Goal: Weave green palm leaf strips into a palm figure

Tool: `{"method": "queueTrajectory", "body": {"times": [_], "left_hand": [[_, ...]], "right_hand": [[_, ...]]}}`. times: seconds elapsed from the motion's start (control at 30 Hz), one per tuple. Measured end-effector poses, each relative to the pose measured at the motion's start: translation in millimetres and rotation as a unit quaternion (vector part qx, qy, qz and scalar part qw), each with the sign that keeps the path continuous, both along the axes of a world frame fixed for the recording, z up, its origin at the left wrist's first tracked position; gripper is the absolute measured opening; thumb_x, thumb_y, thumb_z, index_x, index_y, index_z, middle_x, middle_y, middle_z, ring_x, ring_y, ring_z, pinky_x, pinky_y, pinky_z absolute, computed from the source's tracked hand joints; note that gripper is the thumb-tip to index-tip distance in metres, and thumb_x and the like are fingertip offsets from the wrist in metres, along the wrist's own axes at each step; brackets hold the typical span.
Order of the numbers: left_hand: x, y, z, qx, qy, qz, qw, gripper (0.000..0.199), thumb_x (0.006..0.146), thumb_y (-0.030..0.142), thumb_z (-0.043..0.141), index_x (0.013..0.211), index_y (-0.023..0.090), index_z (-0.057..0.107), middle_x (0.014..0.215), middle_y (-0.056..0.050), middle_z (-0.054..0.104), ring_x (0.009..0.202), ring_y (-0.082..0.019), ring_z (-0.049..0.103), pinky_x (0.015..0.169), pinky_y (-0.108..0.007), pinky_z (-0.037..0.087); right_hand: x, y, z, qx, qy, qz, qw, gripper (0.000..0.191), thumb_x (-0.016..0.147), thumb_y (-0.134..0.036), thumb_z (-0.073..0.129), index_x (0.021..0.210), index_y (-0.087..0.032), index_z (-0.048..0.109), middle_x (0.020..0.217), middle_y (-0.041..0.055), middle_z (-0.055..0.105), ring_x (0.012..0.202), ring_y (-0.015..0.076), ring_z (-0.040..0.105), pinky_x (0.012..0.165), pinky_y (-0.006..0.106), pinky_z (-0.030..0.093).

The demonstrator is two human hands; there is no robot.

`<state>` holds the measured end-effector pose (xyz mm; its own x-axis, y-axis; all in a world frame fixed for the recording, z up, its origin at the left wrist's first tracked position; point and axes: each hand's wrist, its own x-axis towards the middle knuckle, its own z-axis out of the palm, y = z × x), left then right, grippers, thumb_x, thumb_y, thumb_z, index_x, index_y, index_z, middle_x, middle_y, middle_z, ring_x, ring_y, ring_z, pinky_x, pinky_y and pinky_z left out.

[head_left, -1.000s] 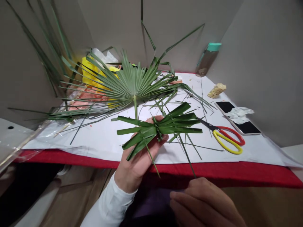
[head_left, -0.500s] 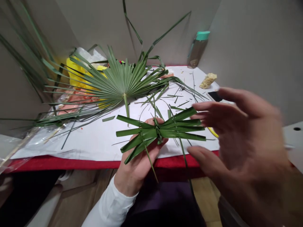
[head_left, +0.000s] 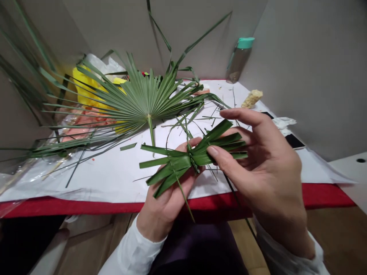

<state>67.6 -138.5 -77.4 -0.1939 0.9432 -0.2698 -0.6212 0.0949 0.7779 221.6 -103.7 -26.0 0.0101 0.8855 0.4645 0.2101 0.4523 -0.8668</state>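
I'm cradling the woven palm-leaf piece (head_left: 183,162) between my 2 hands, right over the white paper (head_left: 94,183) covering the tabletop's red cloth (head_left: 86,208). My left hand (head_left: 162,208) is lying palm up beneath it, fingers (head_left: 195,142) curling loosely around from behind. My right hand (head_left: 266,179) is pinching the strips from the side, thumb pressing down near the knot, index finger arching high above, the others tucking behind. Just beyond, a fan palm frond (head_left: 137,97) is spreading across the paper, its stem pointing toward me, with loose green strips (head_left: 76,168) scattering around it. A yellow bag (head_left: 86,89) is sitting behind the frond, a teal-capped bottle (head_left: 237,63) is standing by the far wall, and a crumbly tan lump (head_left: 252,98) is resting near a phone (head_left: 295,141) partly under crumpled tissue (head_left: 283,122).
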Motion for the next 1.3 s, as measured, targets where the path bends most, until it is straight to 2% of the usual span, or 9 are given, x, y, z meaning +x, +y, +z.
{"method": "queueTrajectory", "body": {"times": [0.17,0.37,0.5,0.57,0.67,0.73,0.93,1.1,1.3], "left_hand": [[4.9,7.7,8.2,0.044,0.057,-0.038,0.997,0.012,0.082,0.027,0.072,0.08,0.023,0.083,0.097,-0.009,0.083,0.106,-0.028,0.076,0.089,-0.034,0.062],[9.2,17.5,10.6,0.038,-0.042,-0.011,0.998,0.012,0.085,0.021,0.072,0.085,0.018,0.084,0.097,-0.009,0.084,0.096,-0.026,0.079,0.094,-0.04,0.063],[2.4,12.1,16.2,0.028,-0.124,0.031,0.991,0.024,0.092,0.021,0.063,0.081,0.015,0.083,0.1,-0.011,0.084,0.093,-0.029,0.079,0.09,-0.047,0.066],[0.6,11.2,20.7,0.04,-0.132,0.034,0.99,0.033,0.097,0.031,0.059,0.079,0.015,0.082,0.102,-0.012,0.083,0.092,-0.03,0.08,0.085,-0.048,0.067],[-2.5,12.9,29.2,0.065,-0.121,0.003,0.99,0.054,0.099,0.056,0.051,0.098,0.011,0.083,0.109,-0.019,0.081,0.1,-0.033,0.078,0.086,-0.045,0.066],[-7.1,14.9,35.4,0.077,-0.088,-0.012,0.993,0.063,0.098,0.06,0.048,0.111,0.007,0.08,0.11,-0.022,0.08,0.104,-0.034,0.077,0.088,-0.041,0.064],[-19.6,15.9,48.2,0.078,0.0,-0.102,0.992,0.055,0.093,0.056,0.062,0.125,0.013,0.073,0.122,-0.019,0.078,0.104,-0.033,0.077,0.091,-0.039,0.061],[-11.9,11.1,48.3,0.053,0.037,-0.14,0.988,0.046,0.085,0.039,0.075,0.128,0.023,0.072,0.111,-0.008,0.083,0.095,-0.024,0.08,0.085,-0.027,0.06],[-4.6,10.4,46.4,0.055,0.021,-0.165,0.985,0.04,0.085,0.021,0.076,0.125,0.022,0.074,0.099,-0.005,0.084,0.088,-0.018,0.08,0.083,-0.02,0.058]], "right_hand": [[3.1,12.6,-2.1,0.053,-0.035,-0.026,0.998,0.041,0.087,-0.015,0.073,0.125,-0.025,0.062,0.123,0.0048,0.069,0.102,0.0222,0.069,0.094,0.041,0.06],[1.2,9.8,-7.7,0.09,-0.071,-0.086,0.99,0.044,0.088,-0.017,0.072,0.13,-0.026,0.06,0.127,0.0066,0.066,0.1,0.0211,0.068,0.088,0.038,0.061],[0.7,3.9,-9.1,0.123,-0.075,-0.107,0.984,0.047,0.089,-0.016,0.072,0.132,-0.027,0.06,0.125,0.0062,0.067,0.099,0.021,0.068,0.086,0.036,0.062],[0.6,1.9,-10.0,0.144,-0.077,-0.115,0.98,0.049,0.088,-0.013,0.072,0.134,-0.027,0.059,0.123,0.0059,0.067,0.098,0.0201,0.068,0.087,0.035,0.062],[1.2,-0.2,-11.1,0.159,-0.082,-0.125,0.976,0.051,0.089,-0.012,0.071,0.135,-0.026,0.058,0.127,0.0063,0.065,0.098,0.0192,0.068,0.086,0.033,0.062],[2.8,-1.1,-11.2,0.165,-0.097,-0.126,0.974,0.05,0.089,-0.011,0.071,0.135,-0.025,0.058,0.127,0.0063,0.065,0.097,0.0182,0.068,0.082,0.031,0.063],[12.3,-1.9,-8.8,0.155,-0.118,-0.058,0.979,0.049,0.09,-0.01,0.069,0.136,-0.021,0.056,0.13,0.0057,0.063,0.101,0.0165,0.067,0.091,0.031,0.06],[13.7,-5.0,-7.0,0.15,-0.122,-0.044,0.98,0.047,0.091,-0.011,0.069,0.135,-0.019,0.056,0.125,0.005,0.066,0.096,0.0158,0.068,0.086,0.03,0.062],[14.3,-2.9,-7.4,0.104,-0.112,-0.047,0.987,0.043,0.09,-0.015,0.071,0.132,-0.019,0.059,0.124,0.0053,0.069,0.097,0.0184,0.069,0.092,0.039,0.062]]}}
